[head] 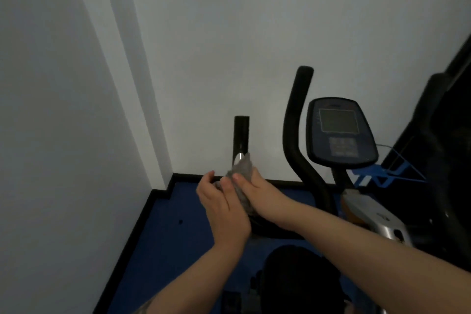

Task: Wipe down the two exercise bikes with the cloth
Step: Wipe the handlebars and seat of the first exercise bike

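Centre frame, both hands, left hand [224, 201] and right hand [257, 191], grasp a grey cloth [240, 169] on the left handlebar [240, 137]; best wrapped snugly and drawn along the bar.

No text can be read; the markings on the exercise bike's console [340, 132] are too blurred.

The grey cloth [242, 178] is bunched up around the lower part of the left handlebar [240, 139], a straight black upright with a shiny metal patch just above the cloth. The exercise bike [362, 208] stands to the right, with a curved black handlebar [297, 122], a dark oval console [340, 132] tilted toward the near side, and a silver frame
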Demonstrator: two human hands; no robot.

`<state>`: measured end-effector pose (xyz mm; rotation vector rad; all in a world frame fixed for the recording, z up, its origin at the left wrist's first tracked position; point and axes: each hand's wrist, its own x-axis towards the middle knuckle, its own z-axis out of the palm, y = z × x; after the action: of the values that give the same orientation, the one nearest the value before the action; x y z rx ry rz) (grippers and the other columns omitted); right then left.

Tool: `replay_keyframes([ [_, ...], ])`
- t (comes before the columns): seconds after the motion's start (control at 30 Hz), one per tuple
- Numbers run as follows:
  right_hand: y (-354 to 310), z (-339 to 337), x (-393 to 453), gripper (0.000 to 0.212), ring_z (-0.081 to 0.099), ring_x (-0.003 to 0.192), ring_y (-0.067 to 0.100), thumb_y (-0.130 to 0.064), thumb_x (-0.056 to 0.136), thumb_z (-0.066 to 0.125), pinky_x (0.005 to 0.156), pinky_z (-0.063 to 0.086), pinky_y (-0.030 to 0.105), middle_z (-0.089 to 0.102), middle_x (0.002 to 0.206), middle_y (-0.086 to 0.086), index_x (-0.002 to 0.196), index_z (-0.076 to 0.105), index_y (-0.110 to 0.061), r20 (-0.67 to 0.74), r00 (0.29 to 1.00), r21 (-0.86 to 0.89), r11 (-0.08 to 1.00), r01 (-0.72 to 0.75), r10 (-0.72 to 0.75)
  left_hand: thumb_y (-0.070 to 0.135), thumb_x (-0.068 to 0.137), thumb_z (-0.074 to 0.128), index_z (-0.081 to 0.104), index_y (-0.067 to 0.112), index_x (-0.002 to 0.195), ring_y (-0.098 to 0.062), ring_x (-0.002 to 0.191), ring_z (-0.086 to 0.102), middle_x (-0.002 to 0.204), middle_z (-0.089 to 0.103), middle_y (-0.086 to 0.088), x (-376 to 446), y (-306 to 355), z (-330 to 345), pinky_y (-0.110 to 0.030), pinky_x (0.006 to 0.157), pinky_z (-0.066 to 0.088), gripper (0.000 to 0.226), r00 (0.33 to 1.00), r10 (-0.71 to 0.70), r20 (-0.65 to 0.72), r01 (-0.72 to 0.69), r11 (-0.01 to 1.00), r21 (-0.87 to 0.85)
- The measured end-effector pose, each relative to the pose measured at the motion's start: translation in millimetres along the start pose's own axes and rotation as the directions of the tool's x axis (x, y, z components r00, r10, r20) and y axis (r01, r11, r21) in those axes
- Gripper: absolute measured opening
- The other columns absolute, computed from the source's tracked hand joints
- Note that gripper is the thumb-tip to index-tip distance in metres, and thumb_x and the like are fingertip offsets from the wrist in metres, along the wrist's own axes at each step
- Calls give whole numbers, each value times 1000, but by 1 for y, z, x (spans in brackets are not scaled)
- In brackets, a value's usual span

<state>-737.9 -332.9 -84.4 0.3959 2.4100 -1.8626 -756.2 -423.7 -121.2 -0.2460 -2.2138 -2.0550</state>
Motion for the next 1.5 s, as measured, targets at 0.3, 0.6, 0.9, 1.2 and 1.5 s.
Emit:
replay_keyframes([
  [0.3, -16, -40, -60, 30, 56, 89, 13, -46, 101, 41, 81, 42, 32, 59, 103, -3, 113, 48, -19, 335, 931, -767, 617, 178, 147, 16, 101, 47, 41, 26, 135, -6, 131, 36, 142, 39, 5, 19, 15, -21, -25, 111, 28, 36, 911, 266, 316, -299, 952, 60],
  [0.6, -15, -22, -44, 41, 46, 67, 3, -58, 99, 33, 58, 29, 23, 50, 77, -7, 96, 51, -21, 316, 938, -826, 527, 199, 141, 5, 100, 43, 69, 11, 106, -10, 147, 15, 136, 51, 7, 37, 6, -19, -20, 118, 13, 28, 598, 506, 622, -689, 721, 76],
  [0.9, -14, -39, -45, 42, 50, 73, 7, -60, 96, 37, 64, 33, 26, 54, 86, -8, 107, 48, -21, 366, 893, -863, 453, 222, 261, 1, 98, 41, 68, 10, 101, -12, 148, 13, 136, 54, -1, 37, 2, -20, -18, 117, 13, 29, 556, 517, 651, -742, 661, 109],
  [1.2, -2, -43, -53, 36, 46, 75, 7, -61, 97, 34, 73, 30, 30, 47, 85, -16, 113, 42, -29, 364, 912, -833, 504, 228, 188, 14, 102, 37, 64, 18, 118, -10, 148, 11, 139, 48, 11, 42, 1, -23, -16, 117, 9, 32, 558, 486, 672, -670, 742, 19],
  [1.5, -8, -30, -45, 56, 49, 90, 14, -58, 100, 27, 79, 32, 29, 54, 107, 3, 131, 48, -16, 332, 928, -754, 639, 153, 169, 56, 100, 11, 53, 24, 125, -9, 148, 4, 146, 38, 9, 35, 19, -23, -18, 119, 3, 59, 624, 331, 708, -500, 865, 36],
])
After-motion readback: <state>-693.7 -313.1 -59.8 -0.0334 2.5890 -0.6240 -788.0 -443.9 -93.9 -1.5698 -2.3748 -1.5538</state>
